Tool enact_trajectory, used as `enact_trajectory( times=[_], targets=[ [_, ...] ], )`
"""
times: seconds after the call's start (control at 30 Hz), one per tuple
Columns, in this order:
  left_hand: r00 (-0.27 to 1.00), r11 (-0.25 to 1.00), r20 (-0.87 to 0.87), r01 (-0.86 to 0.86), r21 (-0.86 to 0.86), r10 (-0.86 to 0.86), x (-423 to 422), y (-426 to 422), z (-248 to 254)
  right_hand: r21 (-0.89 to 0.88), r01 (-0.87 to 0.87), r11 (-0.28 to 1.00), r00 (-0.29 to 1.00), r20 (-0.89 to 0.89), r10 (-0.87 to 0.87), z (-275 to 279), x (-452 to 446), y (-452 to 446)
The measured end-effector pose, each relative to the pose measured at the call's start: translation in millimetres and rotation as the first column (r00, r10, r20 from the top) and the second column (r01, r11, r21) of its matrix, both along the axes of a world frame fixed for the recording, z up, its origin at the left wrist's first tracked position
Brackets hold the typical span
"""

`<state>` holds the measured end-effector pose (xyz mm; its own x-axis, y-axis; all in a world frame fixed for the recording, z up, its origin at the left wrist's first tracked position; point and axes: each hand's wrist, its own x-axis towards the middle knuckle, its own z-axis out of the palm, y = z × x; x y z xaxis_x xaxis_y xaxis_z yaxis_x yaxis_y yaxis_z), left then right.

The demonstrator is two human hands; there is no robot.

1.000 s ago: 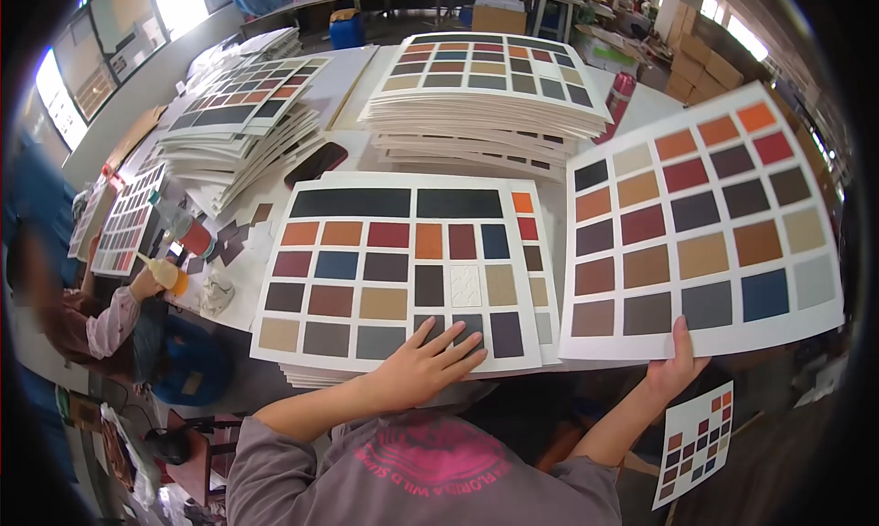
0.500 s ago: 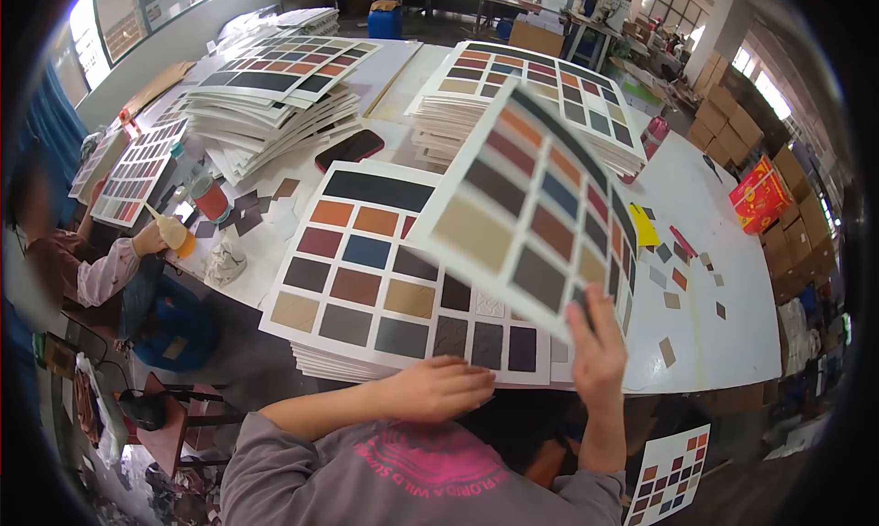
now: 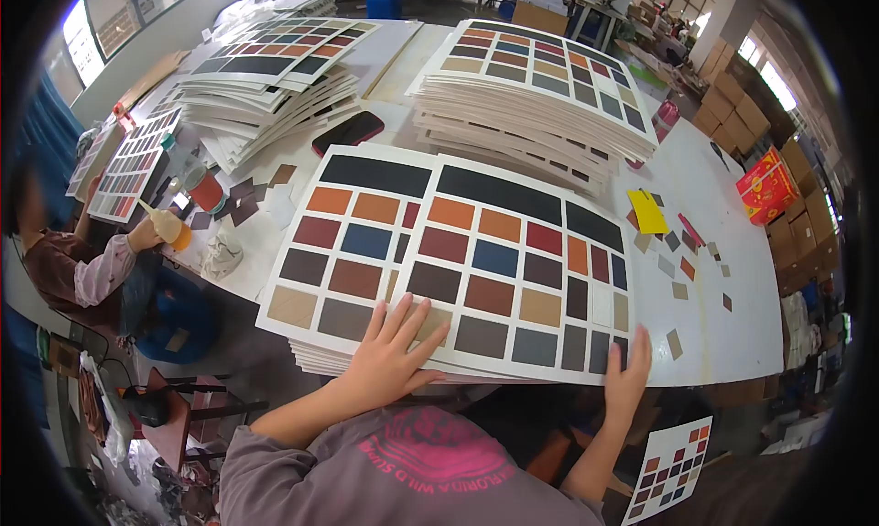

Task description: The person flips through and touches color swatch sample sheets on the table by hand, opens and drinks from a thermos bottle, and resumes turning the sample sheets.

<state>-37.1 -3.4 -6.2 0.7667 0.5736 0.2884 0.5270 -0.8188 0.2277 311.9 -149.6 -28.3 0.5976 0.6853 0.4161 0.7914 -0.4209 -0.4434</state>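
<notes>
A swatch card [image 3: 494, 292] with a black top band and rows of coloured squares lies over the stack of like cards [image 3: 302, 292] at the table's near edge. It sits shifted to the right of the card below. My left hand [image 3: 392, 350] rests on the card's lower left part with its fingers spread, covering part of a tan square. At the lower right corner my right hand [image 3: 628, 372] touches the card's edge, fingers stretched upward and thumb apart.
Tall card stacks stand at back left [image 3: 265, 96] and back right [image 3: 522, 114]. Between them lies a black phone [image 3: 348, 133]. Loose swatches and a yellow note [image 3: 648, 212] lie to the right. At left, another person's hand [image 3: 146, 233] holds a glue bottle [image 3: 171, 227].
The card that my right hand held up and tilted now lies flat on the near stack. My left hand has moved up onto it and spread its fingers.
</notes>
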Motion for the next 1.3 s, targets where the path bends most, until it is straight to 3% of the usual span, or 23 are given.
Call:
enact_trajectory(
  times=[0.03, 0.07, 0.1, 0.17, 0.3, 0.33, 0.43, 0.47, 0.5, 0.57, 0.67, 0.77, 0.83, 0.97, 1.1, 1.3],
  targets=[
    [1.0, 1.0, 0.01, 0.025, 0.014, -0.025, 0.0, 0.0, -5.3, 0.0, 0.139, 0.99, 0.989, -0.054, -0.139, -16.4, 17.4, -10.4],
    [0.999, 0.998, 0.021, 0.048, 0.028, -0.048, 0.4, 0.4, -8.3, 0.018, 0.172, 0.985, 0.981, -0.09, -0.169, -32.4, 31.5, -21.4],
    [0.998, 0.998, 0.018, 0.053, 0.034, -0.053, 0.6, 1.1, -8.2, 0.114, 0.186, 0.976, 0.929, -0.344, -0.137, -39.2, 35.5, -25.4],
    [0.998, 0.997, 0.012, 0.058, 0.044, -0.058, 0.6, 1.0, -7.2, 0.275, 0.276, 0.921, 0.657, -0.753, 0.028, -44.0, 37.7, -28.2],
    [0.998, 0.996, 0.007, 0.063, 0.063, -0.064, -0.7, 1.9, -9.1, 0.584, 0.479, 0.655, 0.531, -0.787, 0.314, -25.5, 41.6, -30.8],
    [0.998, 0.995, 0.006, 0.061, 0.073, -0.062, -1.0, 1.5, -7.9, 0.703, 0.46, 0.542, 0.559, -0.704, 0.439, -27.4, 43.2, -27.5],
    [0.998, 0.995, 0.014, 0.058, 0.084, -0.059, -0.4, 1.4, -5.2, 0.754, 0.602, 0.262, 0.345, -0.542, 0.766, -9.1, 11.3, -8.6],
    [0.998, 0.995, 0.018, 0.056, 0.081, -0.058, -0.3, 0.3, -4.8, 0.782, 0.542, 0.308, 0.337, -0.539, 0.772, -2.1, -9.3, 1.9],
    [0.998, 0.996, 0.023, 0.054, 0.075, -0.056, 0.0, -0.3, -4.4, 0.788, 0.497, 0.362, 0.23, -0.523, 0.821, -14.8, -16.2, 4.2],
    [0.998, 0.996, 0.031, 0.048, 0.069, -0.05, -0.4, -0.1, -3.4, 0.68, 0.42, 0.601, 0.271, -0.726, 0.633, -27.3, -35.4, 17.3],
    [0.995, 1.0, 0.099, 0.022, 0.012, -0.023, -0.8, -2.6, -1.3, 0.643, 0.389, 0.66, 0.158, -0.752, 0.64, -16.5, -45.0, 27.8],
    [0.996, 0.992, 0.089, -0.02, 0.124, 0.009, -6.8, -0.2, -2.0, 0.57, 0.516, 0.64, -0.095, -0.704, 0.704, -16.7, -49.8, 23.1],
    [0.992, 0.984, 0.127, -0.028, 0.174, 0.005, -13.4, -3.2, 6.4, 0.577, 0.526, 0.625, -0.147, -0.662, 0.735, -15.6, -57.7, 19.9],
    [0.996, 0.968, 0.078, -0.058, 0.245, 0.04, -24.7, -8.7, 12.1, 0.583, 0.436, 0.685, -0.122, -0.716, 0.687, -22.6, -61.6, 18.7],
    [0.995, 0.992, 0.008, -0.103, 0.071, 0.103, -35.1, -10.8, -5.1, 0.563, 0.368, 0.74, -0.033, -0.787, 0.616, -30.4, -73.8, 38.4],
    [0.987, 0.987, 0.038, -0.157, 0.025, 0.156, -39.1, -10.9, -10.4, 0.522, 0.347, 0.779, -0.094, -0.807, 0.583, -30.5, -68.0, 38.8]
  ],
)
